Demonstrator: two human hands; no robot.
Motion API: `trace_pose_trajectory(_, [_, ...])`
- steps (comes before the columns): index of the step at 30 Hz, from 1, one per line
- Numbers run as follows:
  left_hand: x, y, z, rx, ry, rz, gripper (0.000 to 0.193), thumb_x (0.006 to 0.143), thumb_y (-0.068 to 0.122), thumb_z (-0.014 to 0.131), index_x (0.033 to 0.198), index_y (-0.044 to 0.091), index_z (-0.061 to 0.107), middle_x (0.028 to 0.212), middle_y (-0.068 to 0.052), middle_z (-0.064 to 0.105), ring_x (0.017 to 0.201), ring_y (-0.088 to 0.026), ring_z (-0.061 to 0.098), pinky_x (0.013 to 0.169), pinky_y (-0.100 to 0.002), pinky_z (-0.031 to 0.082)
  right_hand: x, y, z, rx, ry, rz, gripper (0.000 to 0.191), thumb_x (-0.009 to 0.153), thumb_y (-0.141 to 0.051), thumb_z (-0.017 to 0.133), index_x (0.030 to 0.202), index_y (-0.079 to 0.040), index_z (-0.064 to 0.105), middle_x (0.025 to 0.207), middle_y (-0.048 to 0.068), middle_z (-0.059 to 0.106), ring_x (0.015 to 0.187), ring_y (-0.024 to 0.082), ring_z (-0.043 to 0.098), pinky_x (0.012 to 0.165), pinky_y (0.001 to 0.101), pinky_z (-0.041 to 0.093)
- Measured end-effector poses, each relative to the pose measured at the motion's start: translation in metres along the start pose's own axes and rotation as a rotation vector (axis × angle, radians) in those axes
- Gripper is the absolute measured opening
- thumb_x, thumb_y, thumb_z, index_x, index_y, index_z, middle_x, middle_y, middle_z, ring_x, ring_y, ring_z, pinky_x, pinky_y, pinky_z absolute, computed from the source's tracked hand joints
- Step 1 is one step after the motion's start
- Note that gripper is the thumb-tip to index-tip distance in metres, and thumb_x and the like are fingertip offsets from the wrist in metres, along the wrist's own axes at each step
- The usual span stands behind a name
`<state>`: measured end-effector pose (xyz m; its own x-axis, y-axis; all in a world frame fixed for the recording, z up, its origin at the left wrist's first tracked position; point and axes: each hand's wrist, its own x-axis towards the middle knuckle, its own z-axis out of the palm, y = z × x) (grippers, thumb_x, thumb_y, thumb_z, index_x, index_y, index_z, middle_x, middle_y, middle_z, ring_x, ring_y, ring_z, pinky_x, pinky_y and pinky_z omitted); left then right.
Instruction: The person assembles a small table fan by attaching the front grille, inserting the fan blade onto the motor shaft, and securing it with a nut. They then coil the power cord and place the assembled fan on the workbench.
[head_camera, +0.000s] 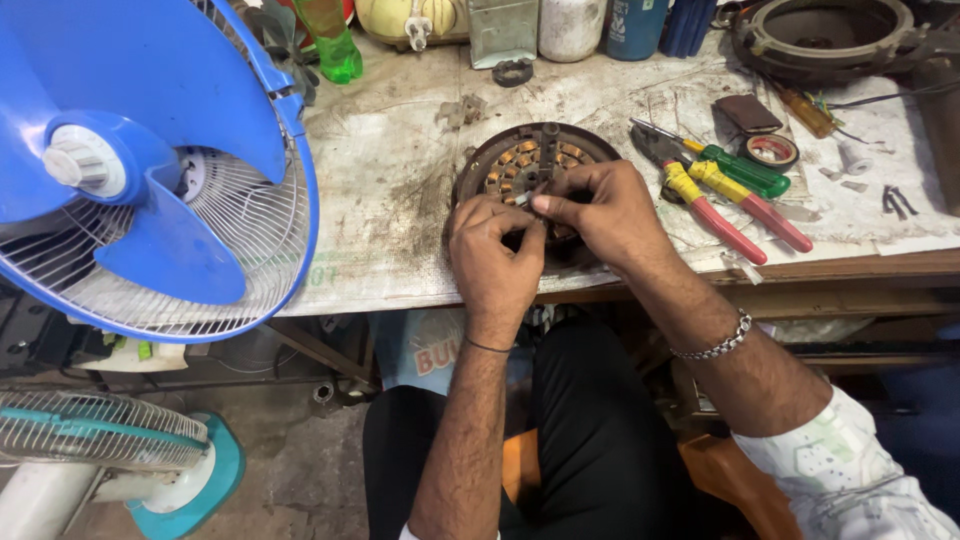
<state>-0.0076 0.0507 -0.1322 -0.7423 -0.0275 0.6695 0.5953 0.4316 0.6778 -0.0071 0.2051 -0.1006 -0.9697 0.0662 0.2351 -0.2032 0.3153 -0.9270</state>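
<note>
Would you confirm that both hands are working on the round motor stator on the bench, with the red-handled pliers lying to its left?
Not quite: in the head view the red-handled pliers lie to the right of the motor stator. Both the left hand and right hand do work on it.

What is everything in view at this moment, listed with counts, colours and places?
motor stator: one, dark ring with copper windings, middle of the bench, under both hands
workbench: one, grimy white top
blue fan: one, blue blades and rim, white grille, left
teal fan: one, teal base, white grille, floor at lower left
pliers: two, yellow and red handles, right of the stator
screwdriver: one, green handle, beside the pliers
tape roll: one, dark, right of the screwdriver
green bottle: one, back edge
motor housing: one, dark round, back right
left hand: on the stator's near edge, fingers pinched together
right hand: fingertips pinching a small pale piece; silver bracelet on wrist
</note>
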Motion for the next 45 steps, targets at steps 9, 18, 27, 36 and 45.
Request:
trace_pose_trajectory(9, [-0.001,0.000,0.001,-0.004,0.020,0.010,0.006,0.075,0.007,0.079,0.072,0.005,0.074,0.087,-0.007,0.071,0.102,-0.027,0.067,0.097,-0.041,0.051,-0.004,-0.005,0.006,-0.080,0.044,-0.053,0.017,0.088,-0.011,0.082,0.080,0.002,0.074,0.068,0.002,0.067,0.062,0.006,0.057,0.054,0.0235,0.047])
trace_pose_trajectory(18, [-0.001,-0.001,0.002,0.006,0.022,0.022,0.006,0.075,0.007,0.079,0.071,0.006,0.074,0.086,-0.007,0.071,0.103,-0.027,0.066,0.100,-0.043,0.049,-0.003,-0.006,0.007,0.036,0.054,0.011,0.014,0.088,-0.010,0.080,0.094,0.001,0.078,0.074,0.005,0.073,0.061,0.007,0.063,0.054,0.0228,0.052])
trace_pose_trajectory(27, [-0.001,-0.002,0.002,0.008,0.002,0.016,0.005,0.076,0.007,0.078,0.072,0.005,0.075,0.083,-0.006,0.070,0.100,-0.025,0.067,0.105,-0.044,0.048,-0.004,-0.003,0.010,0.004,0.137,-0.020,0.017,0.084,-0.010,0.085,0.091,0.002,0.076,0.077,0.006,0.074,0.065,0.006,0.066,0.056,0.0216,0.055])
trace_pose_trajectory(36, [-0.001,0.000,0.000,-0.017,-0.002,0.004,0.004,0.078,0.008,0.078,0.076,0.006,0.076,0.086,-0.005,0.072,0.103,-0.024,0.066,0.101,-0.041,0.050,-0.002,-0.004,0.010,0.117,0.103,-0.055,0.013,0.085,-0.005,0.080,0.096,0.002,0.077,0.086,0.007,0.078,0.075,0.007,0.070,0.067,0.0223,0.058])
trace_pose_trajectory(45, [-0.001,-0.001,0.000,-0.008,0.017,0.036,0.002,0.075,0.006,0.078,0.075,0.006,0.075,0.085,-0.007,0.071,0.103,-0.027,0.067,0.106,-0.045,0.046,-0.001,-0.003,0.010,0.132,0.147,-0.073,0.020,0.085,-0.007,0.086,0.093,0.008,0.075,0.087,0.012,0.075,0.076,0.009,0.065,0.068,0.0243,0.054])
